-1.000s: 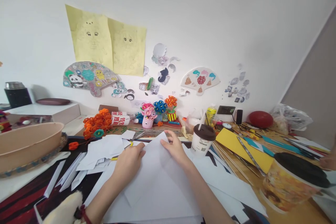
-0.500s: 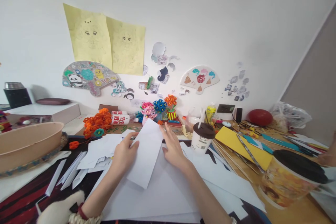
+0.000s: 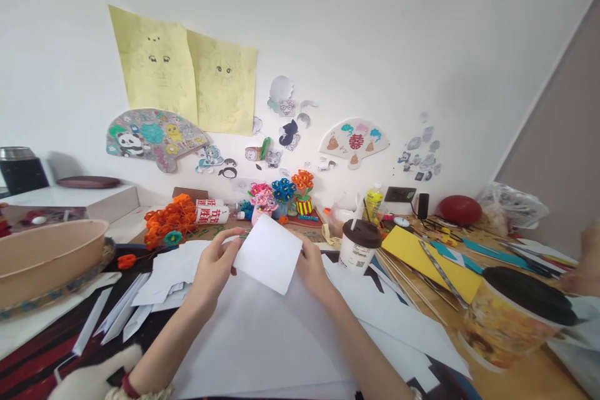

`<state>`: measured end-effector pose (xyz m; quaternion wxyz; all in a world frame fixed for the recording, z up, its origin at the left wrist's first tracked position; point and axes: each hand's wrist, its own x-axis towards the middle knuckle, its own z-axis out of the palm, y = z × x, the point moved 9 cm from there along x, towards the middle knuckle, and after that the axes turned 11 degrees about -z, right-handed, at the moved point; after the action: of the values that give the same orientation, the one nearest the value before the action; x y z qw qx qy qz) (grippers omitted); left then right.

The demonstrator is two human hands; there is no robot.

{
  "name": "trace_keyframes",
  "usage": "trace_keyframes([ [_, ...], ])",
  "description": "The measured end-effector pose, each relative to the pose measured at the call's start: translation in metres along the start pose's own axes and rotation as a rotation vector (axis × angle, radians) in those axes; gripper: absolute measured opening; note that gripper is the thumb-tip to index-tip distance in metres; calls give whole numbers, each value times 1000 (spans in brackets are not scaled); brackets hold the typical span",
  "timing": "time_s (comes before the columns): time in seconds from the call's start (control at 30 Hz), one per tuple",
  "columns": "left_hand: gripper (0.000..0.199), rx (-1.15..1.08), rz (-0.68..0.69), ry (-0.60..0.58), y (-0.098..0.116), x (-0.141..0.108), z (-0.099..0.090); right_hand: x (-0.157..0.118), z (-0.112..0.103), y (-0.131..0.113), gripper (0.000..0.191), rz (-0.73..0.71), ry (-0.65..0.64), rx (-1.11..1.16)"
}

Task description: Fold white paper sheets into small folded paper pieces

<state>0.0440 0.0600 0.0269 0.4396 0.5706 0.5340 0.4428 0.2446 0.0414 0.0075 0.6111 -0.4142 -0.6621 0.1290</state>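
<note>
A small white piece of paper (image 3: 268,255), squarish in outline, is held up between my two hands above a large white sheet (image 3: 262,337). My left hand (image 3: 216,267) pinches its left edge, thumb in front and fingers partly behind. On the opposite edge, my right hand (image 3: 313,265) has its fingers closed around the right corner, with the fingertips hidden behind the paper. Left of my left hand lies a pile of white paper pieces (image 3: 173,272). A white cup with a brown lid (image 3: 359,247) stands just right of my right hand.
Folded paper strips (image 3: 124,306) and a beige oval basin (image 3: 51,250) lie left. To the right are wooden sticks (image 3: 412,284), yellow card (image 3: 429,259) and a big patterned cup (image 3: 506,325). Pipe-cleaner flowers (image 3: 284,190) stand at the back. A blurred person's hand (image 3: 584,262) shows at the right edge.
The paper has gone from a long, narrow upright shape to a shorter, squarish one. My right hand's fingers, stretched along its edge before, now curl around its right corner.
</note>
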Motion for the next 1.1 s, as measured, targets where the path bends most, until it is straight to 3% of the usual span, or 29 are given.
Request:
trace_keyframes([
  [0.1,39,168,204,119,17,-5,-8,-2,-2,7,26,140,113,242],
  [0.17,39,288,322,207,26,-10,-10,-6,-3,12,33,239,169,305],
  [0.23,42,366,367,236,29,-12,-9,-9,3,13,42,310,144,393],
  [0.37,40,399,187,95,10,-2,2,-12,22,1,45,335,-31,614],
  [0.47,34,411,94,-2,-2,6,2,-13,25,-1,40,342,-74,630],
  [0.53,31,451,90,-34,-6,13,-4,-12,21,4,38,356,-30,629],
  [0.67,30,545,90,-82,-15,27,-22,-11,-1,22,39,411,199,643],
  [0.73,28,625,83,-105,-20,32,-28,-12,-8,31,42,446,235,607],
  [0.9,31,773,78,-156,-22,29,-27,-20,-8,53,38,548,105,477],
  [1.03,27,897,122,-77,-10,16,-15,-29,7,60,35,625,-34,479],
  [1.1,27,941,127,-92,-10,9,-2,-32,14,57,36,644,-103,497],
])
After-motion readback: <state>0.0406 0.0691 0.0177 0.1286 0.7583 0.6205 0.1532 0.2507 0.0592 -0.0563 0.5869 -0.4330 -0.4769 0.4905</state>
